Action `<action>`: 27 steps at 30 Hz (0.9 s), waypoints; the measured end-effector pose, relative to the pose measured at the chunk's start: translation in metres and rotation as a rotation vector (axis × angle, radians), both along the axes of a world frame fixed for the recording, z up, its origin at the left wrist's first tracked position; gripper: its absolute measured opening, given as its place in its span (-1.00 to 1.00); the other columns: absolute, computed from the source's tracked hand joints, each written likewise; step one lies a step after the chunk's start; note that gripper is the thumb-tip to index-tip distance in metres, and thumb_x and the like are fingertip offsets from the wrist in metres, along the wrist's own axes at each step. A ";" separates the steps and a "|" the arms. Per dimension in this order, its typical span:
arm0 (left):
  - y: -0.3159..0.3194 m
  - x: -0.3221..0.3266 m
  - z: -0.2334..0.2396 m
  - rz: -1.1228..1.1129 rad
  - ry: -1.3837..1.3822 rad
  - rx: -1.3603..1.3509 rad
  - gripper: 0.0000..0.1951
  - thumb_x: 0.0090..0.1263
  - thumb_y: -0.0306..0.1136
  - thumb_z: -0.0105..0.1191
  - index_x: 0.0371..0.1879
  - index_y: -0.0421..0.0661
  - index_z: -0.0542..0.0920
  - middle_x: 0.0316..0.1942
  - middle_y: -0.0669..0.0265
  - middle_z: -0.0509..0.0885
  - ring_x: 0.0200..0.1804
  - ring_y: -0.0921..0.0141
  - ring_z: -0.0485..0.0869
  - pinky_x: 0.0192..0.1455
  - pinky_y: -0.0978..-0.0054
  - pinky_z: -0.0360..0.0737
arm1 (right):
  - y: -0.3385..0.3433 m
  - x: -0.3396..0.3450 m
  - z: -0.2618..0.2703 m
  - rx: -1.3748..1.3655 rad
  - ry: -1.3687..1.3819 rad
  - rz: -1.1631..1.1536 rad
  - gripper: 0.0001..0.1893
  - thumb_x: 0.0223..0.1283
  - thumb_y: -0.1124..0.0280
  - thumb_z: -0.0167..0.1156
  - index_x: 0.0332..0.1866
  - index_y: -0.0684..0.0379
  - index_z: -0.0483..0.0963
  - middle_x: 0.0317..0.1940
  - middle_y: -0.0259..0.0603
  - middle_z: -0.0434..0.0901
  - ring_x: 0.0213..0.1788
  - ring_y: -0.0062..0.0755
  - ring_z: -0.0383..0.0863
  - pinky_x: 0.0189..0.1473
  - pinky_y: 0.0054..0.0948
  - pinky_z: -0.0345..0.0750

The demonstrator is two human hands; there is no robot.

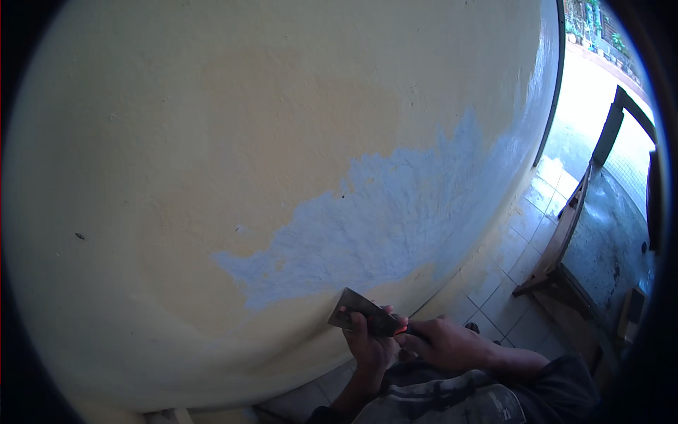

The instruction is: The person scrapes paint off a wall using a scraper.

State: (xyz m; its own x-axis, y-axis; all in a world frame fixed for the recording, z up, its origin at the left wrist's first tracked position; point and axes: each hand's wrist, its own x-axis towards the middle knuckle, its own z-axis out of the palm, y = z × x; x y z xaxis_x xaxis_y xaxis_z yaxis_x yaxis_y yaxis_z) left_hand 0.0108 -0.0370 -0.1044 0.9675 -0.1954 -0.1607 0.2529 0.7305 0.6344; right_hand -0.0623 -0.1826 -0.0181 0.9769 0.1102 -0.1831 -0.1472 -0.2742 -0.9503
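Note:
A putty knife with a wide metal blade is held in front of the wall, low in the view. My right hand is closed around its dark handle. Behind and below the blade is my left hand, its thumb pressed on the blade's lower edge and its other fingers partly hidden by the blade. Beyond the knife, the yellowish painted wall carries a broad, uneven bluish-white patch, with rough edges and faint streaks. Whether the blade touches the wall cannot be told.
At the right stands a worn table with a wooden frame. White floor tiles run along the foot of the wall. A dark edge borders the wall at an opening to a bright outdoor area with potted plants.

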 end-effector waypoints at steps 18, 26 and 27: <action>0.005 -0.002 0.003 -0.080 -0.041 0.032 -0.55 0.45 0.12 -0.11 0.04 0.01 0.36 -0.29 0.23 0.67 -0.45 0.14 0.71 -0.41 0.17 0.70 | -0.005 0.004 0.012 -0.023 0.007 0.035 -0.61 0.38 0.10 -0.01 -0.13 0.28 0.50 -0.55 0.16 0.55 -0.37 0.23 0.59 -0.27 -0.02 0.49; 0.008 -0.004 0.007 -0.050 0.006 0.068 -0.53 0.45 0.12 -0.12 0.05 -0.03 0.35 -0.31 0.16 0.66 -0.46 0.15 0.70 -0.44 0.21 0.69 | 0.003 -0.001 0.000 -0.057 -0.044 0.008 -0.60 0.37 0.11 0.01 -0.18 0.31 0.51 -0.57 0.18 0.53 -0.39 0.24 0.57 -0.29 0.00 0.47; 0.009 -0.003 0.006 -0.047 0.004 0.068 -0.53 0.45 0.12 -0.12 0.05 -0.03 0.35 -0.31 0.16 0.66 -0.46 0.15 0.70 -0.44 0.21 0.69 | 0.003 0.000 0.003 -0.037 -0.029 0.007 -0.60 0.37 0.10 0.00 -0.17 0.31 0.51 -0.57 0.17 0.53 -0.38 0.24 0.57 -0.28 0.00 0.47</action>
State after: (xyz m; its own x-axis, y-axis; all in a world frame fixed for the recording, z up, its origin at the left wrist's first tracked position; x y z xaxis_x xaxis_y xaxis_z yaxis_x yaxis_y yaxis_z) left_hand 0.0075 -0.0276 -0.0981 0.9569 -0.2288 -0.1787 0.2882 0.6729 0.6813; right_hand -0.0622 -0.1795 -0.0154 0.9811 0.1110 -0.1586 -0.1174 -0.3104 -0.9433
